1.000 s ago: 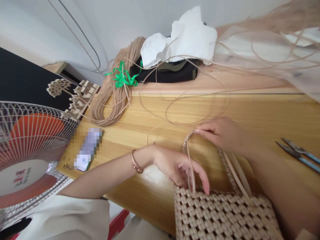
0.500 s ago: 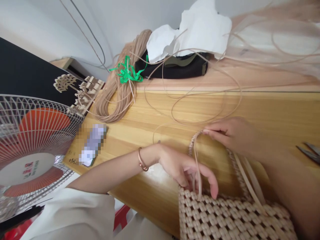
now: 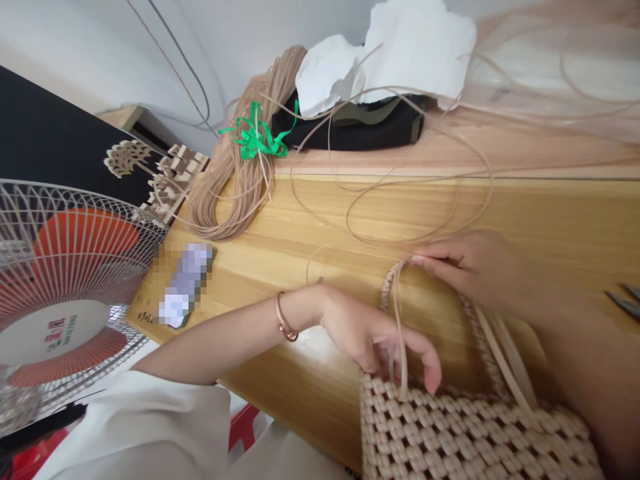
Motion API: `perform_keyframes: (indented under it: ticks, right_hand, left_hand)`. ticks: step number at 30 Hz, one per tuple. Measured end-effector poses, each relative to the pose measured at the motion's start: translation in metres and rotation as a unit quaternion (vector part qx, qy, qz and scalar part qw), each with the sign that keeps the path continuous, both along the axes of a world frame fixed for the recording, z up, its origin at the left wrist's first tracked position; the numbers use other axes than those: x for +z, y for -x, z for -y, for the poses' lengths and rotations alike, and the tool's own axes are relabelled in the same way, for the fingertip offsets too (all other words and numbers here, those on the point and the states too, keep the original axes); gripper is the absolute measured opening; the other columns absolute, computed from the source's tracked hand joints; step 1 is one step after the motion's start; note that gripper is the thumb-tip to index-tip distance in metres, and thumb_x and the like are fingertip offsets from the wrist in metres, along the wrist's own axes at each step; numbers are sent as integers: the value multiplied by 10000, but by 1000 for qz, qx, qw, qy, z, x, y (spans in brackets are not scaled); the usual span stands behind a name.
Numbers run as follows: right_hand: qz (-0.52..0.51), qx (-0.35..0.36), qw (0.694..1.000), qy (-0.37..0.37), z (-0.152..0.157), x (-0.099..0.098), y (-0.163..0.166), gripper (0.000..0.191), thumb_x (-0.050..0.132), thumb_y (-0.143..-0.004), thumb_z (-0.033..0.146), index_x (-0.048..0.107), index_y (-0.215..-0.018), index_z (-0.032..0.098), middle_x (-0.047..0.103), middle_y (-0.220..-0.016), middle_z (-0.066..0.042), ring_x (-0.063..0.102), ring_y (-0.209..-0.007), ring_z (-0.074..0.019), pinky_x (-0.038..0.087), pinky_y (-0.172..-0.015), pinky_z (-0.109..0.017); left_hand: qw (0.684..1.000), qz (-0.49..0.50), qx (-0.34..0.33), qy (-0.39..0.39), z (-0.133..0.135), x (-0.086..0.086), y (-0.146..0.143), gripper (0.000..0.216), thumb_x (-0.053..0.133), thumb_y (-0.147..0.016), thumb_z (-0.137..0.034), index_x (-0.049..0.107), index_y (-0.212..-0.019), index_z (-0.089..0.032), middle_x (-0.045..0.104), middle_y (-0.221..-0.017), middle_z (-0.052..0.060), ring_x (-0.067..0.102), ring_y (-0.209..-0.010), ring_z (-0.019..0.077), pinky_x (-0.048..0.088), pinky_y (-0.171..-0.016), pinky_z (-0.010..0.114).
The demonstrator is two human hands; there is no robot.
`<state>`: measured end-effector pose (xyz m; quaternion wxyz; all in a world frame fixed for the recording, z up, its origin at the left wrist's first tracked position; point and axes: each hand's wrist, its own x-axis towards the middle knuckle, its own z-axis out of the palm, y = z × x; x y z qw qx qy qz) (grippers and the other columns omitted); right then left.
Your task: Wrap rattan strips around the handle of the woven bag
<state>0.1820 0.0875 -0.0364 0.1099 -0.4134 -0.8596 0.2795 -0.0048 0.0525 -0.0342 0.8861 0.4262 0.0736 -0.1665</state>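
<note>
Two hands on a woven bag [image 3: 465, 437] at the 5 o'clock corner of the wooden table [image 3: 310, 227]. Left hand [image 3: 380, 337], bracelet [image 3: 284, 317] on the wrist, sits at the bag's top edge, fingers curled down and pinching the flat strips [image 3: 399, 333] where they meet the weave. Right hand [image 3: 475, 267] at 3 o'clock, thumb and fingertips pressed together on the top of the braided handle [image 3: 393, 280], which arches up from the bag. Loose single strands [image 3: 400, 200] loop over the table between the hands and 12 o'clock. Coil of cane [image 3: 240, 180] tied with a green ribbon [image 3: 255, 137] at 11 o'clock, touching a black bag [image 3: 360, 130] under white paper [image 3: 395, 50]. Fan [image 3: 60, 293] at 9 o'clock, off the table edge. Scissors [image 3: 623, 300] at the 3 o'clock frame edge, only the tips showing, near the right forearm.
</note>
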Motion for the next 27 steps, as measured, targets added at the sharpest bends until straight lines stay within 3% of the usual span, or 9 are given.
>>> perform_keyframes:
  ticks: [18, 27]
  right_hand:
    - [-20, 13, 1000, -10, 0, -5, -1, 312, 421, -879, 277, 669, -695, 230, 708, -797, -3, 636, -710, -200, 419, -603, -296]
    - [-23, 7, 1000, -9, 0, -6, -1, 296, 423, -875, 298, 703, -785, 268, 715, -837, 19, 644, -727, -205, 426, -594, -302]
  left_hand:
    - [996, 53, -70, 12, -2, -20, -2, 523, 505, -600, 0, 356, -1063, -195, 488, -794, -9, 462, -607, 129, 326, -403, 184]
    - [995, 87, -51, -15, 1, -11, -4, 483, 393, -523, 53, 397, -951, -171, 420, -923, -3, 461, -773, 121, 373, -541, 205]
